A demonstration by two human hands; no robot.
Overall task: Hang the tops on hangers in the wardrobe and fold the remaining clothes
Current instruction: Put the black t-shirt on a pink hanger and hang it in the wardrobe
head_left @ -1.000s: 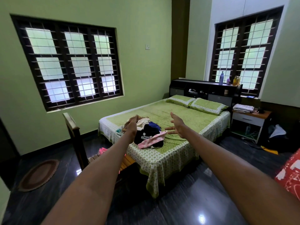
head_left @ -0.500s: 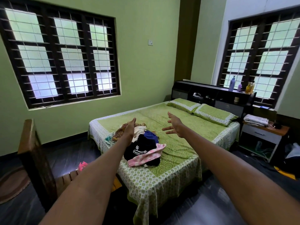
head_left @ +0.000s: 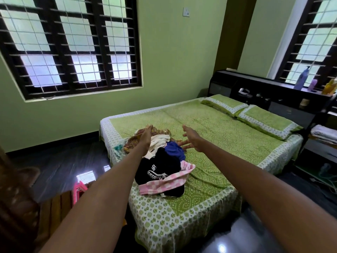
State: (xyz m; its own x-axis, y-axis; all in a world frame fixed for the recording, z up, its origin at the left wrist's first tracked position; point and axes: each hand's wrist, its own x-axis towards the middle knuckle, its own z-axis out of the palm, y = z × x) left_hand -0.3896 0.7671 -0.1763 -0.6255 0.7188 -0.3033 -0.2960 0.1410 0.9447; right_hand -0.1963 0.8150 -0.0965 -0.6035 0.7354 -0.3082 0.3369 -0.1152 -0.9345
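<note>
The task seems to be at its very beginning: nothing is hung and nothing is folded. The pile of clothes (head_left: 160,161) lies in the middle of the frame, on the near left corner of the bed (head_left: 228,143). Both arms are stretched out toward it. The left hand (head_left: 145,137) is seen over the far part of the pile, with fingers straight and close together, and it holds nothing. The right hand (head_left: 191,138) is just right of the pile, over the green sheet, with fingers spread wide, and it also holds nothing.

In my judgement the next move is to choose one top from the heap and lift it free. On top I can see a black shirt (head_left: 158,168) with white letters, a pink checked cloth (head_left: 169,181), a blue garment (head_left: 175,150), a cream piece (head_left: 158,141) and a brown patterned one (head_left: 138,137). They lie tangled, so one piece must be separated before it can go on a hanger.

Some pink hangers (head_left: 79,190) seem to lie at the lower left, on a wooden chair (head_left: 54,207), but the left arm and the blurred chair back hide most of them. The wardrobe is not in this frame. I cannot tell whether the left hand touches the clothes or is only above them, and which pieces are tops is hard to tell while they are crumpled
</note>
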